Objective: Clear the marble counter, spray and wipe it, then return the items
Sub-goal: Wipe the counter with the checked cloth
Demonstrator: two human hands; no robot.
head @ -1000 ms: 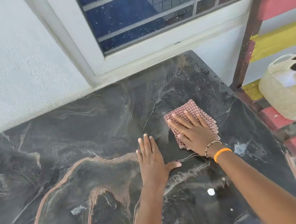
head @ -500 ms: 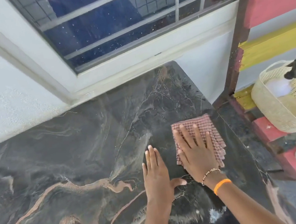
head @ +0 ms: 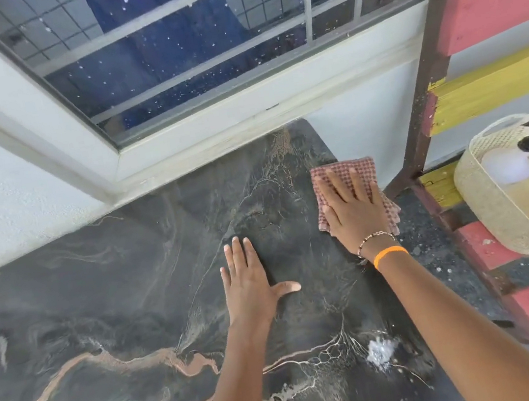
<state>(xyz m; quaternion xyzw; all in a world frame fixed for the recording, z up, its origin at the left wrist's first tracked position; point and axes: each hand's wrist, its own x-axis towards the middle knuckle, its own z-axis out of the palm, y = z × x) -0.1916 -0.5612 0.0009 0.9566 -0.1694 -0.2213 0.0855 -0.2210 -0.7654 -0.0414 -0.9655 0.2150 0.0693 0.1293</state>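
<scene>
Marble counter (head: 105,295) lay cleared, wiping underway: right hand (head: 354,210) pressed flat on cloth (head: 343,170) at right edge, left hand (head: 248,279) spread; foam (head: 380,351) remained, items unreturned

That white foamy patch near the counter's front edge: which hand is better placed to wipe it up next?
Probably the right hand. It already presses the checked cloth flat on the marble counter, and the foam patch lies on its side, nearer the person. The left hand rests bare on the marble, holding nothing.
</scene>
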